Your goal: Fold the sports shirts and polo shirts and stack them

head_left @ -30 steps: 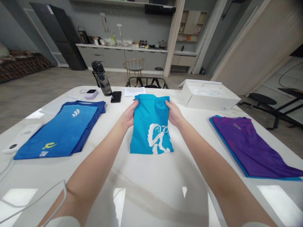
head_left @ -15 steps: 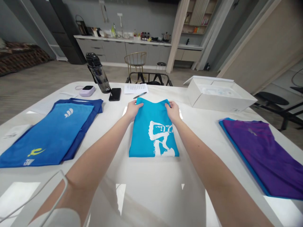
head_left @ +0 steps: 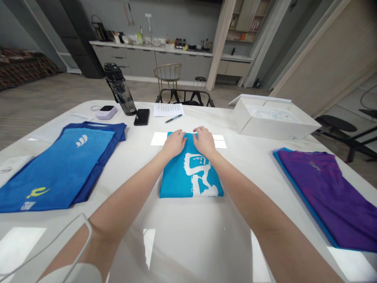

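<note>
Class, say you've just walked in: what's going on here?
A person is handling a folded turquoise cloth with white lettering. It lies on the white table in front of them, and the left hand and right hand both rest on its far end. To the person's left lies a bright blue garment; to their right, a purple garment. A pen lies beyond the hands.

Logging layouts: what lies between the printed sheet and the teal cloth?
In the head view, a pen lies between the printed sheet and the teal cloth.
</note>
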A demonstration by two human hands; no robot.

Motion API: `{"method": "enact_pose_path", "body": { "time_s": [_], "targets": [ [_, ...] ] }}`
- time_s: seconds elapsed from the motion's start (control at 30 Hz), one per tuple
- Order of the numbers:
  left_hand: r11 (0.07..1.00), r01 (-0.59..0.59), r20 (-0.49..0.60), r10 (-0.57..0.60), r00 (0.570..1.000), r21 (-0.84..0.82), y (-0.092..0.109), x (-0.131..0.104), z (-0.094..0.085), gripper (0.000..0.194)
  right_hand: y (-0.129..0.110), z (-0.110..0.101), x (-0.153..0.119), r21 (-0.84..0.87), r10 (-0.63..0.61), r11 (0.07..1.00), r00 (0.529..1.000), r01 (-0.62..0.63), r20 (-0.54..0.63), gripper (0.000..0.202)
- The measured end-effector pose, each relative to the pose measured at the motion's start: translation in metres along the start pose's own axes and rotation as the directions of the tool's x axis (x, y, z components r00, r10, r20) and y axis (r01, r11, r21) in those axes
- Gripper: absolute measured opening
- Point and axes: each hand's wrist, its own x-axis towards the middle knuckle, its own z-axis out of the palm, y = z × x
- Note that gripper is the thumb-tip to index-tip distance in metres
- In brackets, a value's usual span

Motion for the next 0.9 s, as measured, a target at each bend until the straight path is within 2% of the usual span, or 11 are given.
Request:
{"method": "enact_pose_path", "body": {
  "time_s": [0.07,0.17,0.27,0.43,0.53,0.63,0.7,0.77,0.83,0.9],
  "targets": [
    [0.999,0.049,0.080,-0.050,0.996,0.022,-0.003,-0.003,0.010,0.050,0.001,0.009,-0.003,0.012,-0.003,1.000,0.994,0.002,0.110,0.047],
    [0.994,0.102,0.087,-0.104,0.991,0.026,-0.012,-0.008,0.019,0.057,0.010,0.021,-0.009,-0.018,0.061,0.998,0.972,-0.059,0.225,0.060],
    [0.987,0.163,0.064,-0.164,0.984,0.011,-0.016,-0.010,0.020,0.062,0.017,0.025,-0.014,-0.040,0.147,0.989,0.952,-0.141,0.268,0.068],
    [0.968,0.248,0.008,-0.249,0.969,0.030,-0.013,-0.012,0.021,0.069,0.015,0.023,-0.019,-0.072,0.221,0.975,0.938,-0.210,0.268,0.076],
    [0.971,0.222,-0.030,-0.221,0.975,0.088,-0.007,-0.016,0.019,0.066,0.011,0.017,-0.027,-0.093,0.238,0.971,0.935,-0.221,0.262,0.078],
    [0.975,0.100,-0.085,-0.085,0.993,0.197,0.002,-0.020,0.015,0.053,0.003,0.008,-0.041,-0.114,0.167,0.983,0.954,-0.143,0.248,0.071],
    [0.968,-0.020,-0.054,0.034,0.998,0.251,0.007,-0.021,0.011,0.043,-0.004,0.002,-0.055,-0.121,0.060,0.992,0.967,-0.031,0.247,0.063],
    [0.959,-0.098,0.013,0.098,0.995,0.268,0.011,-0.022,0.008,0.040,-0.013,-0.004,-0.073,-0.113,-0.023,0.992,0.966,0.054,0.259,0.059],
    [0.956,-0.101,0.043,0.093,0.995,0.274,0.017,-0.022,0.007,0.040,-0.022,-0.007,-0.092,-0.096,-0.029,0.994,0.960,0.058,0.279,0.058],
    [0.960,-0.050,0.038,0.041,0.998,0.277,0.024,-0.022,0.007,0.043,-0.030,-0.009,-0.112,-0.084,0.020,0.996,0.958,0.004,0.287,0.059]
  ]
}}
